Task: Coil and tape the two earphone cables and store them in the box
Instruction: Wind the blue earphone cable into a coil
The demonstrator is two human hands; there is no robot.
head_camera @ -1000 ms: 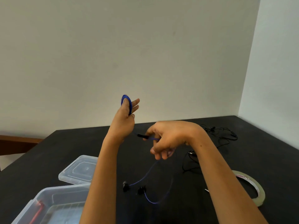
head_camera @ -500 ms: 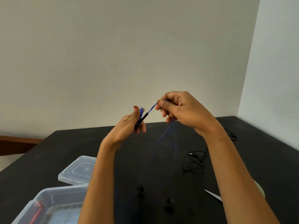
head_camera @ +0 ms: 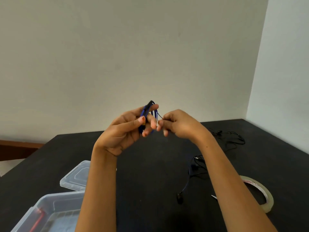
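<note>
Gripping the blue earphone cable (head_camera: 145, 111) coiled round its fingers (head_camera: 152, 123), left hand (head_camera: 123, 131) is raised; right hand (head_camera: 178, 125) pinches the loose strand just beside that grip. Black earphone cable (head_camera: 240, 141) lies on table (head_camera: 150, 173), well below.

One head-worn wide view looks forward and down across the table (head_camera: 150, 168) toward a wall (head_camera: 133, 47)

On the table (head_camera: 150, 164), the storage box (head_camera: 41, 203) sat at the near left, with its lid (head_camera: 75, 178) just behind it. The tape roll (head_camera: 267, 196) lay at the near right, and a second earphone cable (head_camera: 234, 139) lay at the far right. Above the table's middle, the left hand (head_camera: 123, 131) held the coiled earphone cable (head_camera: 144, 111). The right hand (head_camera: 178, 124), just right of it, pinched its strand. An earbud (head_camera: 179, 197) rested on the table between the forearms.
</note>
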